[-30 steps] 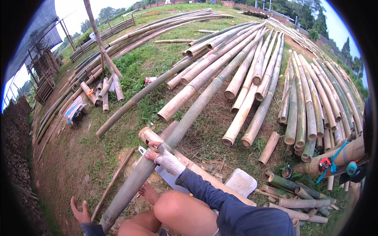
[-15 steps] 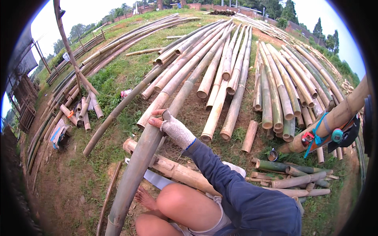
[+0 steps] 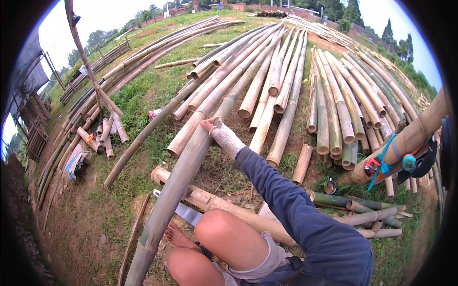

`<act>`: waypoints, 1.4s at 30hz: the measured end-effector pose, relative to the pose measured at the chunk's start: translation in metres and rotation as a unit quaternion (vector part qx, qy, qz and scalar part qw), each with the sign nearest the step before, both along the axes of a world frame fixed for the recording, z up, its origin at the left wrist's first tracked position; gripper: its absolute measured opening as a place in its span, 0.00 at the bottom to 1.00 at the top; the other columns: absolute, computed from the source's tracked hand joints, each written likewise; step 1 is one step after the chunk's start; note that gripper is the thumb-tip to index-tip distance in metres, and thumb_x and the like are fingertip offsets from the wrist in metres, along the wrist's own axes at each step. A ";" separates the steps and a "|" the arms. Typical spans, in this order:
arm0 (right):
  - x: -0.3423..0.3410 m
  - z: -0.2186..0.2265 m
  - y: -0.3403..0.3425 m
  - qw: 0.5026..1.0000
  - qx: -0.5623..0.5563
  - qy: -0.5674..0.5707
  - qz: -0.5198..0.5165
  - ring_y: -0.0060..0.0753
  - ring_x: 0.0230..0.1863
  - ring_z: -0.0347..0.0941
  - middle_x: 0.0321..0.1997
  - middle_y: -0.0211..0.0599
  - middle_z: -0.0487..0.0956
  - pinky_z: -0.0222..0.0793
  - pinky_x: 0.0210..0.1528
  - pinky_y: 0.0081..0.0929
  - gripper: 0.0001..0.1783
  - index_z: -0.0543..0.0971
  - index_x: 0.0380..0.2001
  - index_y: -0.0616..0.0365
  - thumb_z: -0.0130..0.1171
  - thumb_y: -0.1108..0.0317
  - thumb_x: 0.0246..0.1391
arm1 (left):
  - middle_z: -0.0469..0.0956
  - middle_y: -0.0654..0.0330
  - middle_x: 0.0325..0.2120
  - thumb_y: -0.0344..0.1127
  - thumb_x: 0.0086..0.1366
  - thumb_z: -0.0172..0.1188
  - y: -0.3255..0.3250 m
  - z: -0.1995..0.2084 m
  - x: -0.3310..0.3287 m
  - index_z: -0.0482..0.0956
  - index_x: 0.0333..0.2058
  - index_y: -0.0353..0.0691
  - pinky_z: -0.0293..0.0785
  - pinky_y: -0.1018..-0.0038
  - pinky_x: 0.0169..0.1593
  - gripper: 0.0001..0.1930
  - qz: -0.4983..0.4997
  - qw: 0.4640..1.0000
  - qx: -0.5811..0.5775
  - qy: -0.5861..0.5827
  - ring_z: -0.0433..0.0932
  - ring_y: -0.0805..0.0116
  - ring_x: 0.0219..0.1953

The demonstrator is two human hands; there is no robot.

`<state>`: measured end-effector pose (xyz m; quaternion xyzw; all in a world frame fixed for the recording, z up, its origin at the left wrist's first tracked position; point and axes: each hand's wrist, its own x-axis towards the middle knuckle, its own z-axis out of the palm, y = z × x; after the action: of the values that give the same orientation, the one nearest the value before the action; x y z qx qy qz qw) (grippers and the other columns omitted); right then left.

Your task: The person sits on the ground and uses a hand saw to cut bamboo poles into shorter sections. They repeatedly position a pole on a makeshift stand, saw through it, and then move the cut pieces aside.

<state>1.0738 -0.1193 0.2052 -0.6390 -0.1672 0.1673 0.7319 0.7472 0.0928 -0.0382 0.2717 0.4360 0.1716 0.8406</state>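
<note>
Open grassy yard, rows of cut bamboo poles laid on ground. Gloved fingers curled over long bamboo pole, gripping it. That hand, apparently right, at end of blue sleeve. Pole slanted from lower left upward across thicker bamboo log. Flat blade just beside pole. Left hand out of view.
</note>
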 end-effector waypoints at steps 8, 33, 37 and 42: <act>0.004 0.023 0.013 0.999 -0.020 -0.046 0.013 0.33 0.49 0.77 0.52 0.39 0.75 0.81 0.49 0.35 0.35 0.70 0.62 0.51 0.60 0.35 0.69 | 0.71 0.44 0.67 0.56 0.66 0.69 0.004 0.011 0.001 0.67 0.70 0.39 0.73 0.49 0.69 0.41 0.018 1.000 0.000 -0.015 0.72 0.41 0.68; -0.214 0.064 0.296 0.840 -0.253 -0.327 0.351 0.66 0.58 0.80 0.60 0.62 0.79 0.78 0.59 0.52 0.35 0.73 0.66 0.57 0.50 0.39 0.72 | 0.70 0.43 0.67 0.58 0.63 0.69 -0.065 0.121 -0.349 0.66 0.69 0.40 0.72 0.44 0.69 0.43 0.472 0.879 0.046 -0.050 0.71 0.38 0.68; -0.303 0.052 0.331 0.819 -0.233 -0.342 0.398 0.67 0.70 0.71 0.71 0.66 0.71 0.67 0.72 0.50 0.36 0.68 0.73 0.54 0.46 0.42 0.74 | 0.70 0.43 0.67 0.58 0.62 0.69 -0.146 0.158 -0.466 0.66 0.69 0.40 0.72 0.44 0.69 0.43 0.631 0.770 0.083 -0.040 0.71 0.37 0.68; -0.398 -0.019 0.363 0.829 -0.161 -0.282 0.456 0.72 0.60 0.78 0.58 0.74 0.78 0.75 0.62 0.52 0.37 0.71 0.64 0.65 0.50 0.40 0.71 | 0.70 0.43 0.67 0.58 0.62 0.69 -0.352 0.164 -0.585 0.65 0.69 0.41 0.72 0.43 0.69 0.44 0.842 0.530 0.105 -0.008 0.71 0.37 0.68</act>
<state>0.6760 0.2436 0.1862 -0.6186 -0.6093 0.3188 0.3800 0.1618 -0.2592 0.1262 -0.1365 0.4352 0.8462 0.2756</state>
